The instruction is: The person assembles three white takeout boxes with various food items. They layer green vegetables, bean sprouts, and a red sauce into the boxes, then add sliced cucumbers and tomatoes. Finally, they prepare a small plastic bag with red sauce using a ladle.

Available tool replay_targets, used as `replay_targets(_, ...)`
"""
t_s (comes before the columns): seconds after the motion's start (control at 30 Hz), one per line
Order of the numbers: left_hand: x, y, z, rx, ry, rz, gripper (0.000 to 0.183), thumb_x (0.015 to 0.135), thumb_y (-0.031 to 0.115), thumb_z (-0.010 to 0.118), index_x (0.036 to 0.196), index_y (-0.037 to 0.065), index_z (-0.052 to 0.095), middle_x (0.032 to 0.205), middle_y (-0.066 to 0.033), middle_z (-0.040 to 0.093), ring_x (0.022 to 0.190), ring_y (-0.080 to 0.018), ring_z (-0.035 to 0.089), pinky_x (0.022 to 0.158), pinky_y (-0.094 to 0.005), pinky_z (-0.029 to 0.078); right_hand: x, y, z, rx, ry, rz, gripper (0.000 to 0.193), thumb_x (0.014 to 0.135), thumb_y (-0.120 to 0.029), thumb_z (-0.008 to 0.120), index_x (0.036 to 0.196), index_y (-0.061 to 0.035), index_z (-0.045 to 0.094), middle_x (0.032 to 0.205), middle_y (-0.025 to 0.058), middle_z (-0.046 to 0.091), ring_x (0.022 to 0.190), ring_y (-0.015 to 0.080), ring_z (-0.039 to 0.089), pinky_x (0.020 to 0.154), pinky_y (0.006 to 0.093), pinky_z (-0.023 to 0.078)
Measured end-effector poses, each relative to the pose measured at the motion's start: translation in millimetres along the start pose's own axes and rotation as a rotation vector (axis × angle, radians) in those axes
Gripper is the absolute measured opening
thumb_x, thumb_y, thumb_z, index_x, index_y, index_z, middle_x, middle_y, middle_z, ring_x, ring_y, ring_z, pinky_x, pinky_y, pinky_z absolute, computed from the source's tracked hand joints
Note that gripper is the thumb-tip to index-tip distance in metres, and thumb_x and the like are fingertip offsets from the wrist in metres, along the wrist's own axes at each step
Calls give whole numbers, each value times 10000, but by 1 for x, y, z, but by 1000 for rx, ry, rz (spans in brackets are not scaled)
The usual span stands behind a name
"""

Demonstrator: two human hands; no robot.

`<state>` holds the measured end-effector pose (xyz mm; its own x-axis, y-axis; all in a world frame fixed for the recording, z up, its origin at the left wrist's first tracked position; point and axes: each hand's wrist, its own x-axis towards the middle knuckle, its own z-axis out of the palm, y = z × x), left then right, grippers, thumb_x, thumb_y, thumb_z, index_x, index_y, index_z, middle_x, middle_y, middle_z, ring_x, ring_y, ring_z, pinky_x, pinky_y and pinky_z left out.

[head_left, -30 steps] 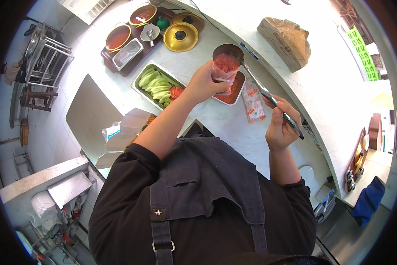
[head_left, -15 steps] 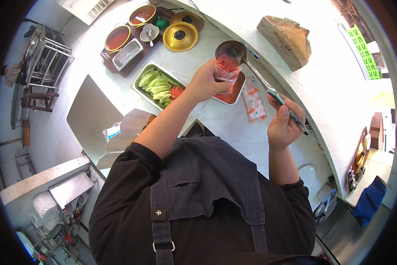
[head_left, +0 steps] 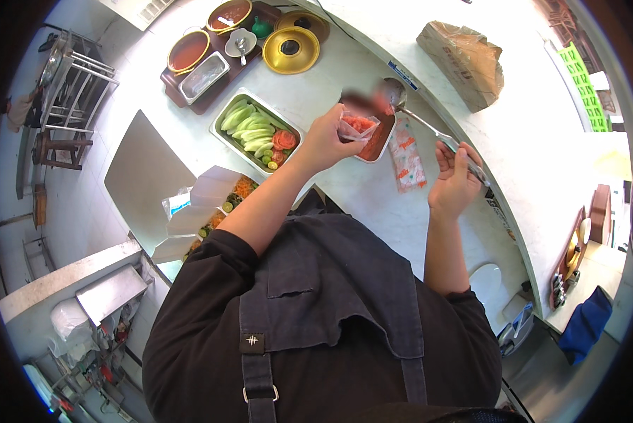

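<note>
My left hand (head_left: 323, 143) is closed around a small clear plastic bag (head_left: 357, 128) with chunky red sauce in it, its mouth facing up. In my right hand (head_left: 454, 185) is the handle of a metal ladle (head_left: 429, 125). The ladle's bowl is tilted beyond the bag, with red sauce on it; a dark blur beside it hides detail. Beneath the bag and ladle sits a tray of red sauce (head_left: 381, 144), partly covered by my left hand. A packet of clear bags with red print (head_left: 406, 158) lies just right of that tray.
Left of my hand stands a metal tray (head_left: 221, 144) of sliced cucumber, tomato and limes. Behind it are sauce pots (head_left: 188, 53), a steel tin (head_left: 203, 77) and a gold lid (head_left: 290, 51). Open food boxes (head_left: 214, 187) lie near my left forearm; a brown paper bag (head_left: 461, 67) stands far right.
The ladle's bowl has moved right, away from the bag's mouth, and tilted. My right hand has shifted its grip slightly. My left hand still holds the bag in nearly the same place.
</note>
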<state>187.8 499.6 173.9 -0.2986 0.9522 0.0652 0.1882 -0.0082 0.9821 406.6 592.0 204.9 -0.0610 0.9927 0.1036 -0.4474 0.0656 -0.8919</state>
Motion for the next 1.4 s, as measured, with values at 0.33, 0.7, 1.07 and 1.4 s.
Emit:
replay_targets(0.33, -20, -26, 10, 8, -1, -37, 455, 717, 120, 730, 1088, 32, 482, 879, -81, 663, 757, -121, 643, 709, -260, 498, -9, 107, -28, -295, -135, 380, 212, 913, -93, 552, 1072, 43, 521, 1056, 162, 585, 951, 208, 622, 783, 310, 544)
replay_targets(0.7, -53, -76, 32, 10, -131, -53, 400, 714, 94, 707, 1046, 18, 497, 921, -98, 645, 803, -155, 644, 693, -286, 510, -76, 103, -36, -223, -364, 1026, 172, 896, -192, 525, 975, -44, 567, 889, 46, 599, 830, 140, 558, 644, 278, 425)
replay_targets(1.07, -53, -137, 56, 130, -259, 35, 445, 701, 66, 678, 1099, 21, 483, 1005, -159, 615, 935, -316, 615, 807, -347, 487, -75, 141, -58, -324, -251, 1028, 114, 900, -174, 539, 944, -69, 553, 884, 40, 598, 835, 141, 569, 677, 309, 438)
replay_targets(1.4, -71, -180, 31, -89, -206, -432, 342, 822, 118, 611, 1122, -33, 544, 1039, -126, 620, 936, -214, 619, 774, -333, 498, -72, 153, -58, -401, -239, 969, 120, 874, -111, 536, 911, 2, 545, 850, 96, 614, 750, 165, 607, 624, 281, 483)
